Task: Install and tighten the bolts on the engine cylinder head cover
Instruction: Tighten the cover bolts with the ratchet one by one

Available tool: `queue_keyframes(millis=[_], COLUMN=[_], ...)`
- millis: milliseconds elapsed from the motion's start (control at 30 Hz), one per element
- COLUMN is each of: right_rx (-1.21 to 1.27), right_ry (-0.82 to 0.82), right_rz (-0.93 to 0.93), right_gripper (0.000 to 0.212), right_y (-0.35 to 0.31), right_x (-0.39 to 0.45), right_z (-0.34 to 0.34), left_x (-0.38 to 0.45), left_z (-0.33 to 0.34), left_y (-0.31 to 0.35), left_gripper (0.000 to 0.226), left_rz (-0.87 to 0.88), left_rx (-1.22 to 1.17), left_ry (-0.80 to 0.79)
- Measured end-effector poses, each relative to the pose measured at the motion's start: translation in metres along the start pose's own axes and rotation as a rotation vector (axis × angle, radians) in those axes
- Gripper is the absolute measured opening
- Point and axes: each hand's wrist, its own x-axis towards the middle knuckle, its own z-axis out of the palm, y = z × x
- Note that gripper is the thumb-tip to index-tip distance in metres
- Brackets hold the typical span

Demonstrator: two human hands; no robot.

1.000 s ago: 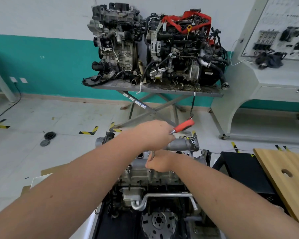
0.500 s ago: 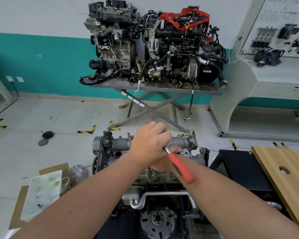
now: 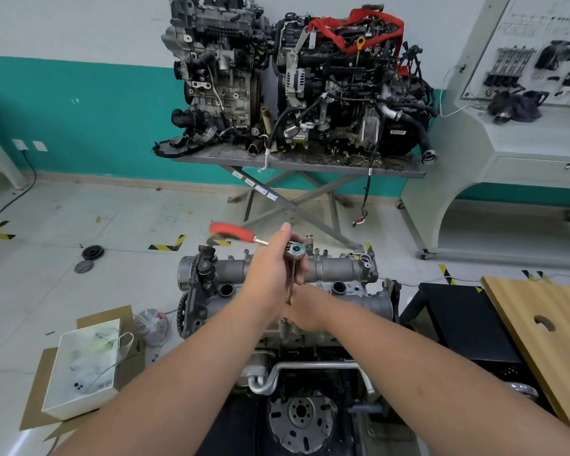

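A grey engine stands in front of me with its cylinder head cover (image 3: 339, 269) on top. My left hand (image 3: 270, 274) grips the head of a ratchet wrench (image 3: 295, 251); its red handle (image 3: 232, 232) points up and to the left. A thin extension bar (image 3: 290, 287) runs down from the ratchet head to the cover. My right hand (image 3: 301, 307) holds the lower end of that bar against the cover, partly hidden behind my left hand. The bolt under the bar is hidden.
Two complete engines (image 3: 297, 80) sit on a folding metal stand (image 3: 297, 166) by the teal wall. A white box (image 3: 83, 366) on cardboard lies on the floor at the left. A wooden board (image 3: 547, 330) and black crate (image 3: 461, 320) are at the right.
The red handle has swung round: far right a second ago, then near right over my forearm, now far left. Both hands stayed at the same bolt.
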Motion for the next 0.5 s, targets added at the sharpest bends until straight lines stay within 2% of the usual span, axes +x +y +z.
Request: queue_keyframes(millis=[67,133,167,233,300,333,400,433,500], right_rx=[0.015,0.123,0.266,0.739,1.193,1.305,1.392,1.401,1.434], right_ry=[-0.035,-0.048,-0.013,0.074,0.009,-0.034,-0.080,-0.082,-0.051], right_rz=[-0.035,0.018,0.057,0.090,0.042,-0.002,-0.088,-0.117,-0.158], right_gripper=[0.032,0.028,0.026,0.021,0.034,0.044,0.058,0.053,0.026], right_y=[0.008,0.013,0.014,0.016,0.022,0.021,0.011,0.006,-0.002], right_x=[-0.003,-0.006,-0.009,-0.014,-0.015,-0.017,-0.024,-0.026,-0.028], right_z=[-0.002,-0.011,-0.018,-0.032,-0.045,-0.052,-0.058,-0.057,-0.052], left_x=[0.005,0.009,0.011,0.014,0.015,0.015,0.014,0.014,0.012], left_z=[-0.005,-0.007,-0.008,-0.008,-0.007,-0.005,-0.002,-0.002,-0.003], left_y=[0.007,0.015,0.019,0.025,0.027,0.026,0.020,0.015,0.004], left_gripper=[0.037,0.031,0.032,0.040,0.051,0.055,0.061,0.062,0.063], left_rz=[-0.093,-0.169,-0.203,-0.268,-0.318,-0.334,-0.326,-0.311,-0.266], left_rx=[0.063,0.139,0.175,0.202,0.222,0.228,0.224,0.208,0.168], left_ry=[-0.013,-0.062,-0.100,-0.166,-0.236,-0.273,-0.323,-0.329,-0.300])
